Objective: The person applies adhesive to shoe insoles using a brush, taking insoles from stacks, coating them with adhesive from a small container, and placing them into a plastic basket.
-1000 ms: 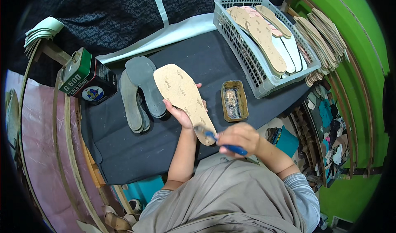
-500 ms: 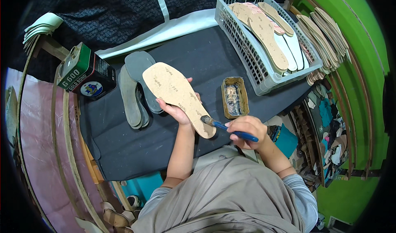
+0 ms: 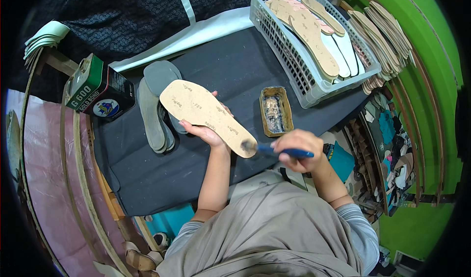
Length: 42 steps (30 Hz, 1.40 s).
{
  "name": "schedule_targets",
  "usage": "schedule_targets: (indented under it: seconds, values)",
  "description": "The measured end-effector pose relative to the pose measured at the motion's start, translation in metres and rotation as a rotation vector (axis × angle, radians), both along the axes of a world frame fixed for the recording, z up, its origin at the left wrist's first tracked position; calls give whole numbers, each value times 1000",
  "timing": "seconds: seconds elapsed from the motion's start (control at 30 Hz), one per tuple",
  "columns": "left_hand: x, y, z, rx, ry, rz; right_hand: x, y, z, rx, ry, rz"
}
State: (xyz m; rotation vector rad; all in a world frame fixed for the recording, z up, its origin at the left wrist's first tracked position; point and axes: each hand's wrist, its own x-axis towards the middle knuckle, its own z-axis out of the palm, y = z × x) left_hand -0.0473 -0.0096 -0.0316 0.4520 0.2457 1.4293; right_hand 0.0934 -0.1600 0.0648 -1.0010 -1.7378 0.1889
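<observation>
A tan insole lies across my left hand, its wide end pointing to the far left. My left fingers are curled round its edges, thumb on the near side and fingertips showing on the far side. In my right hand is a brush with a blue handle. Its dark bristles, a little blurred, meet the insole's narrow end. Just beyond my right hand stands a small tan tub with a dark, crusted inside. Grey soles lie stacked on the table to the left of the insole.
A grey plastic crate holding tan and white insoles stands at the far right, with more insoles stacked beside it. On the left is a green and black metal can. Dark cloth covers the table. Scraps fill a shelf at the right.
The insole has tilted, its wide end shifting left and its narrow end rising slightly. My right hand has moved slightly right with the brush, whose bristles stay at the narrow end.
</observation>
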Motion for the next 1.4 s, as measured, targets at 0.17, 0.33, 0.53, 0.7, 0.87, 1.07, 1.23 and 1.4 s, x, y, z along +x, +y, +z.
schedule_targets:
  seconds: [0.17, 0.33, 0.53, 0.7, 0.87, 1.07, 1.23, 1.4]
  values:
    - [-4, 1, -2, -10, 70, -13, -10, -4, 2, -55, -26, 149]
    - [7, -11, 15, -28, -37, -102, -2, 13, 6, -6, 26, 101]
    - [17, -32, 33, -145, 39, -391, 8, 49, 32, 96, -54, 143]
    - [17, -32, 13, -74, 250, -521, 15, 81, 58, 243, -131, 9]
    - [8, -23, 7, -121, 201, -610, 5, 81, 52, 297, -244, 91]
    - [5, -18, 12, 144, 9, -643, -6, 50, 53, 103, -295, 291]
    - [6, -32, 26, 72, 89, -734, 12, 64, 62, 207, -167, 103]
    - [6, -38, 39, -4, 272, -649, 20, 79, 70, 392, -224, -75]
